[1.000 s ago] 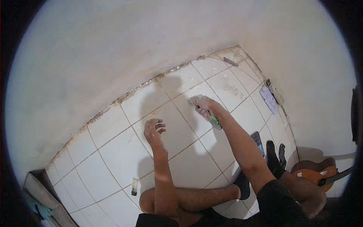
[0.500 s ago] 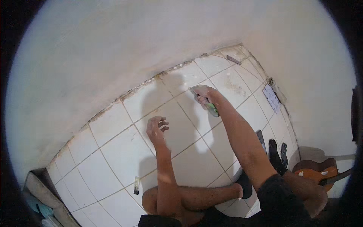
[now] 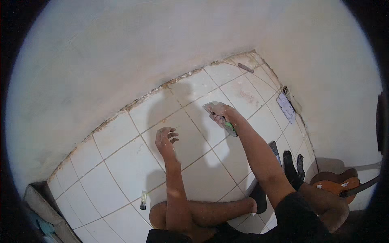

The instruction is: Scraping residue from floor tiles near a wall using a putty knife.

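Observation:
My right hand (image 3: 221, 112) is closed around a putty knife (image 3: 230, 128) with a green and dark handle. Its flat metal blade sticks out past my fingers, pointing toward the wall; whether the blade touches the white floor tiles (image 3: 121, 166) I cannot tell. To the left, my left hand (image 3: 165, 137) hovers over the tiles with its fingers bent and apart, holding nothing. Pale dust marks both hands. Beyond them, a crumbly, stained strip (image 3: 162, 88) runs along the foot of the wall (image 3: 133, 48).
A small clear-and-black lighter-like object (image 3: 143, 200) lies near my knee. A dark stick-like piece (image 3: 245, 67) sits by the far corner. Along the right are a purplish sheet (image 3: 286, 107), a dark flat object (image 3: 274, 152) and a guitar (image 3: 334, 183). A grey cushion-like thing (image 3: 44, 206) is at lower left.
My right hand has drawn the putty knife slightly nearer to me, away from the wall. My left hand keeps almost the same place and pose. The view has shifted a little.

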Tool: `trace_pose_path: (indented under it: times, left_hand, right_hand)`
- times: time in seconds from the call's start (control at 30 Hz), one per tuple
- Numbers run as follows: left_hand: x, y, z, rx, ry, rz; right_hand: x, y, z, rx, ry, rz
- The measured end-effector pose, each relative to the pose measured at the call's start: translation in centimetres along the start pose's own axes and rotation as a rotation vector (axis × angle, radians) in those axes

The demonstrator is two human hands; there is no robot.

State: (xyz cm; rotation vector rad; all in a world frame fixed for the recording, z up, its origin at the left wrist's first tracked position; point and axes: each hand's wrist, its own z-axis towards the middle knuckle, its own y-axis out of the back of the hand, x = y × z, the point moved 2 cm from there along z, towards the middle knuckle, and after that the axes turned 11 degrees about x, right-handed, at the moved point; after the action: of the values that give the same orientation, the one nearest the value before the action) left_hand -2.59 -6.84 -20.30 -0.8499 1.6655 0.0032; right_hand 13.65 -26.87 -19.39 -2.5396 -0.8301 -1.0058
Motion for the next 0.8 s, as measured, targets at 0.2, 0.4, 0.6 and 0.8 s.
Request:
trace_pose_path:
  times: [0.2, 0.4, 0.6, 0.8]
  left_hand:
    - [-0.2, 0.3, 0.4, 0.003, 0.0, 0.004]
    - [0.1, -0.3, -0.1, 0.009, -0.01, 0.003]
    - [-0.2, -0.4, -0.2, 0.039, -0.05, -0.006]
    - [-0.4, -0.5, 0.2, -0.002, -0.014, 0.013]
  right_hand:
    - [1.8, 0.2, 1.5, -0.048, -0.04, 0.119]
    - [1.7, -0.2, 0.9, -0.051, -0.082, 0.187]
    - [1.9, 0.8, 1.5, -0.008, 0.227, -0.116]
    - [-1.2, 0.0, 5.7, 0.296, 0.072, 0.591]
